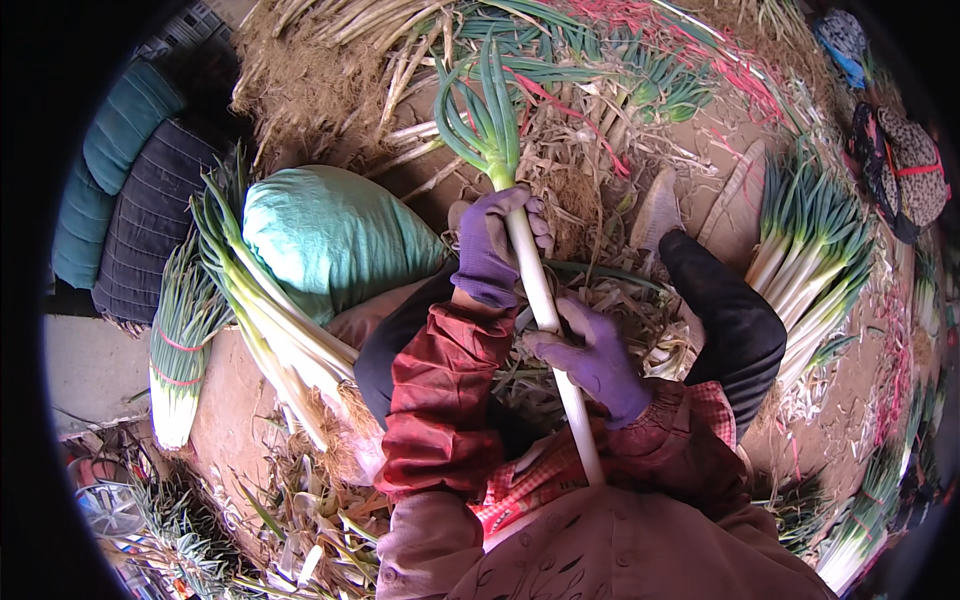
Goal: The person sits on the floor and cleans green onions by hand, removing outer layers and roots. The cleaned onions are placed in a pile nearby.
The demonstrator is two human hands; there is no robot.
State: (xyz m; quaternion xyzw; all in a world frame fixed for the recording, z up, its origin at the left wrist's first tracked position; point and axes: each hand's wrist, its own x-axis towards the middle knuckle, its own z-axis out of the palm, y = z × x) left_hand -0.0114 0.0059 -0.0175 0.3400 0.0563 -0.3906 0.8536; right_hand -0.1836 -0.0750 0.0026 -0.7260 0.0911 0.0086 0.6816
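Observation:
A large green onion (536, 289) with a long white stalk and green leaves slants across the middle of the view, its lower end by my chest. My left hand (495, 244), in a purple glove, is closed around the stalk just below the leaves. Lower down, my right hand (600, 360) in a matching glove grips the white part, its fingers across the stalk. Loose untrimmed green onions (292, 337) with roots rest beside my left leg. To the right of my other leg lies a pile of clean white-stalked green onions (810, 262).
A tied bundle of green onions (178, 360) lies at the left, near a stuffed green sack (330, 232). Rooty onions (315, 82) are heaped ahead. Peeled husks (315, 525) litter the ground. Red ties (750, 90) are strewn at the upper right, with padded cushions (154, 217) far left.

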